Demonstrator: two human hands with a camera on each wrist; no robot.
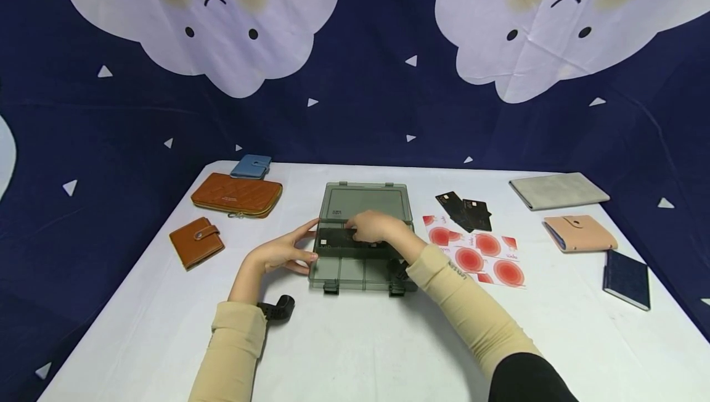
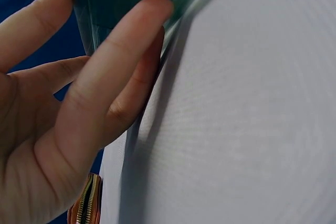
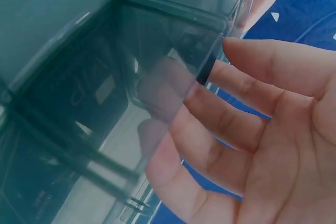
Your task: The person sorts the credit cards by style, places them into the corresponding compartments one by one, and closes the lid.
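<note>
Smoky clear compartment box (image 1: 363, 238) at the centre of the white worktop (image 1: 355, 340), lid thrown back toward the far edge, long axis running left to right across the body. Left hand (image 1: 283, 253) braced against the box's left end wall, fingers (image 2: 126, 61) straight and pressed flat to the plastic, gripping nothing. Right hand (image 1: 374, 226) reaching in over the open tray from the right, fingers (image 3: 247, 124) loosely extended, tips on or just above a dark card (image 1: 338, 240) lying flat inside, lengthwise along the box; whether pinching it, cannot tell. Right hand nearer the card, which sits just left of and under those fingertips. More dark cards (image 1: 466, 211) and red-patterned cards (image 1: 479, 254) just beside the box to the right; brown wallets (image 1: 235, 195) well apart to the left.
</note>
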